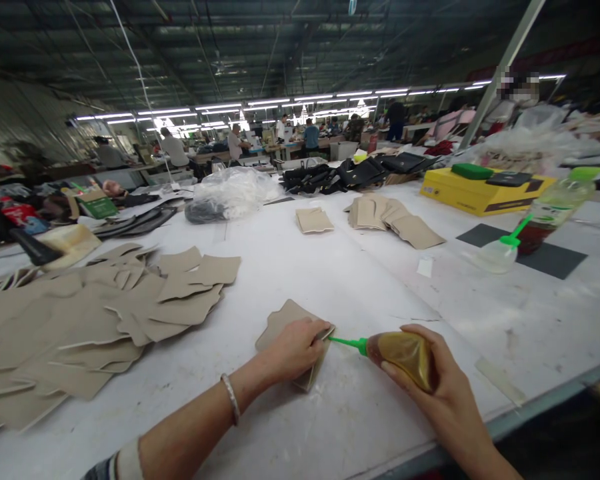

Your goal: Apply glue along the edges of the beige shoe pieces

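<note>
Big factory hall, strip lights, people at work further back; white worktop (pixel 360 427) up front, scuffed.

Far left: loose pile of beige pieces (pixel 80 320), overlapping, pale edges showing. Next, a clear plastic bag (pixel 240 187) at the back.

Centre: beige piece (pixel 283 320) flat on the worktop, near side. Left hand (pixel 297 347) lies across it, fingers bent over the edge next to the nozzle. Can't tell if they pinch it or only press. Piece looks thin, light, flexible; likely slides if unpinned, and a flat hand near the worked edge should steady it. Pinch by edges to lift, keep off anything wet.

Behind it: small beige stack (pixel 314 221), then black goods (pixel 355 175) and a fanned beige stack (pixel 393 219).

Right of the piece: squeeze bottle (pixel 405 357), amber contents, green nozzle (pixel 350 343) aimed at the piece's edge; contact unclear. Right hand (pixel 447 380) has fingers wrapped around the body, near the base. Soft wall, so probably easy to over-squeeze; hold the belly, light pressure.

Far right: yellow box (pixel 480 193), second squeeze bottle (pixel 497 257) with pale body, drink bottle (pixel 553 207) by a dark sheet (pixel 557 261).
</note>
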`<state>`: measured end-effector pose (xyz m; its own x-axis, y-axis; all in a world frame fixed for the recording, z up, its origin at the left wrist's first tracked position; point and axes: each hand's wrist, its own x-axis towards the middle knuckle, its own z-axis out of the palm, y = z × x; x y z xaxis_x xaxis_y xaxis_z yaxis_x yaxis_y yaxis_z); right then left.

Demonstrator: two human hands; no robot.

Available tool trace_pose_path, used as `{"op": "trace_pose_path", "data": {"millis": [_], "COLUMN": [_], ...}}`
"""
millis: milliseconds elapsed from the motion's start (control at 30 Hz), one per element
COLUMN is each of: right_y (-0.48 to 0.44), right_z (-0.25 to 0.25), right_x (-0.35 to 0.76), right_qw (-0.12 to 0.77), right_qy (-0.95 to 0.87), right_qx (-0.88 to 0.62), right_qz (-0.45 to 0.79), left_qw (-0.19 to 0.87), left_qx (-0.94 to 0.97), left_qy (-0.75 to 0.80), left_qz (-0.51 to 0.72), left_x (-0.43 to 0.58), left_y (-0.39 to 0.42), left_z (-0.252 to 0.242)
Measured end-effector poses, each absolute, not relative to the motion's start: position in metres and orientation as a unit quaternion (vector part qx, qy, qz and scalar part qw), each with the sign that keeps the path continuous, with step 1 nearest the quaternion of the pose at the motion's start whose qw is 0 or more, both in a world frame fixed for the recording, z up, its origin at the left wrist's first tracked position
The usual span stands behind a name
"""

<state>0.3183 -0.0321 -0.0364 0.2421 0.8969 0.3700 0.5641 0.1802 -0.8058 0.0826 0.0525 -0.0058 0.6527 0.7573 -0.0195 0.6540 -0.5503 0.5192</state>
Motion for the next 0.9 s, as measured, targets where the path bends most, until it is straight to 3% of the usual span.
{"op": "trace_pose_path", "data": {"millis": [167,267,567,900], "right_y": [-0.023,-0.017,-0.019,-0.023], "right_z": [-0.026,-0.023,-0.028,-0.03], "right_x": [0.325,0.333,0.331,0.326], "right_qw": [0.604,0.636,0.64,0.488], "right_qy": [-0.388,-0.302,-0.367,-0.624], "right_qx": [-0.539,-0.497,-0.534,-0.589], "right_qz": [0.44,0.507,0.414,0.162], "left_qw": [0.265,0.284,0.286,0.283], "left_qx": [0.866,0.855,0.855,0.857], "left_qy": [0.408,0.419,0.419,0.416], "left_qz": [0.113,0.117,0.111,0.111], "left_x": [0.08,0.078,0.081,0.081], "left_y": [0.055,0.055,0.054,0.056], "left_z": [-0.008,-0.008,-0.001,-0.006]}}
